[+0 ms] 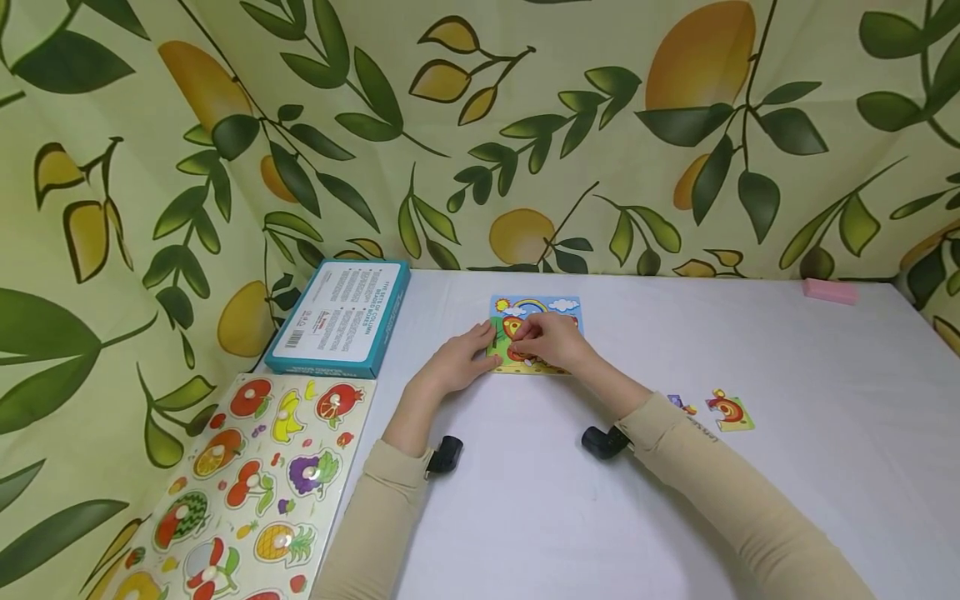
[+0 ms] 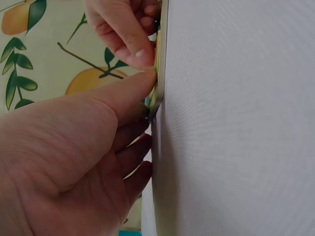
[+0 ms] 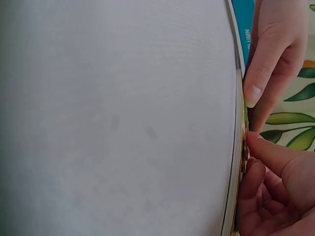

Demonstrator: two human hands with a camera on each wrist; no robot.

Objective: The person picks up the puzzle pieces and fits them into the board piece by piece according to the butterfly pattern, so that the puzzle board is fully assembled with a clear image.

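Your puzzle board [image 1: 536, 303] lies flat on the white table [image 1: 510, 517], near the middle of its far edge. Your left hand [image 1: 456, 362] is at the board's left edge, fingers extended rather than curled, with the thumb resting on the board near its near left corner. Your right hand [image 1: 557, 342] is over the board's middle and right part, fingers bent, thumb and index tips down at the picture close to your left thumb; you cannot tell from these views whether they pinch a piece or only press on it.

Two loose pieces lie to the right of your right forearm, toward the table's right edge: a larger piece [image 1: 731, 412] with red and yellow rings, and a smaller purple piece [image 1: 677, 402], partly hidden by your sleeve. A teal box [image 1: 337, 321] sits at the far left corner, a fruit board [image 1: 318, 435] runs along the left edge just in front of it, and a pink block [image 1: 830, 291] lies by the far right corner.
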